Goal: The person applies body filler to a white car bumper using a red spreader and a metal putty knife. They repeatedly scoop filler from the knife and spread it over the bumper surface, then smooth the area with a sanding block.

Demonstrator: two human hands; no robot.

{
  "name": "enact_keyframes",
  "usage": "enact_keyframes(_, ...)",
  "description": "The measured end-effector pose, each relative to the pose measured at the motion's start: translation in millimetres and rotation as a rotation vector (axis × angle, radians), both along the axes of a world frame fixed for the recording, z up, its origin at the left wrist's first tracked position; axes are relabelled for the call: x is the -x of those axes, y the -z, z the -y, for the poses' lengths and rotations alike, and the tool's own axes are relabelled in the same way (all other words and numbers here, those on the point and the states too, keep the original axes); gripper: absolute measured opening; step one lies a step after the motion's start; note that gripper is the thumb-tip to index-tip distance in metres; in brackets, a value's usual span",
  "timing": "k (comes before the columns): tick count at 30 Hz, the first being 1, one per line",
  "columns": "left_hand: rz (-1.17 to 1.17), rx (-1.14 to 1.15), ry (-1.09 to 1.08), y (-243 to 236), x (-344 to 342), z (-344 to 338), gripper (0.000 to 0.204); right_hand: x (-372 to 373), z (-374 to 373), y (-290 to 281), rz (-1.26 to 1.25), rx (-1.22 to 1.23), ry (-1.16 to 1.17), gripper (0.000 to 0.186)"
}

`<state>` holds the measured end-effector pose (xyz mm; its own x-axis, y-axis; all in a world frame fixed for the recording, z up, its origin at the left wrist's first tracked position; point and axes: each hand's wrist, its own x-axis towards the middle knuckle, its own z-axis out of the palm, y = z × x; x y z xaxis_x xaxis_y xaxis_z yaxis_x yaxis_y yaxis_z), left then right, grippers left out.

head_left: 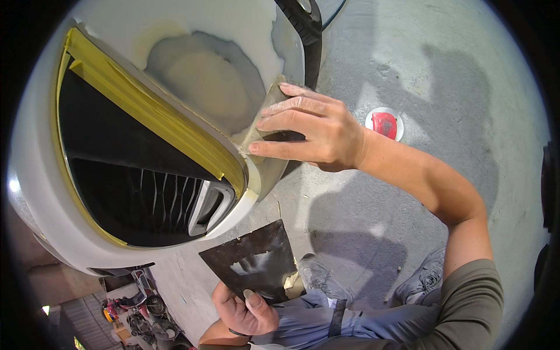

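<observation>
My right hand (312, 125) presses a thin, flat, grey-beige putty spreader (265, 131) to the corner of a white car bumper (186, 17), fingers spread over its face. Beside it is a sanded patch (204, 81), beige in the middle with a grey ring. My left hand (245, 312) grips the lower edge of a dark square putty board (256, 259), thumb on top. Pale smears and a cream-coloured dab of putty lie on the board. Yellow masking tape (151, 116) edges the black bumper recess (128, 169) left of the spreader.
On the concrete floor to the right stands a white round lid (399, 125) with a red lump (385, 125) on it. A tyre (300, 20) shows at the top. My shoes (423, 277) are below; a red motorcycle (137, 294) stands at lower left.
</observation>
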<state>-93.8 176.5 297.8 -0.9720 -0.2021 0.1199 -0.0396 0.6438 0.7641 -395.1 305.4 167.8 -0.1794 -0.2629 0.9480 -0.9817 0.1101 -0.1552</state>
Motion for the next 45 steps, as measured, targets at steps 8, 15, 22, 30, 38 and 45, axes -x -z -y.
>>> enact_keyframes(8,-0.013,-0.032,0.014,-8,4,-10,0.056,52,-24,-45,0.201,0.212,-0.016,0.045)
enact_keyframes(15,-0.155,0.010,0.051,4,6,-5,0.053,77,-6,-107,-0.133,0.158,0.093,0.060)
enact_keyframes(22,-0.115,0.050,0.042,2,-1,0,0.056,79,17,-107,-0.186,0.243,0.148,0.066)
enact_keyframes(30,-0.040,0.098,0.025,6,0,4,0.058,57,20,-44,-0.109,0.214,0.160,0.047)
enact_keyframes(38,-0.049,0.158,0.043,0,0,-4,0.057,18,10,9,0.032,0.110,0.096,0.045)
enact_keyframes(45,-0.026,0.023,0.086,-7,-2,-10,0.056,26,-20,-17,-0.016,0.065,-0.002,0.044)
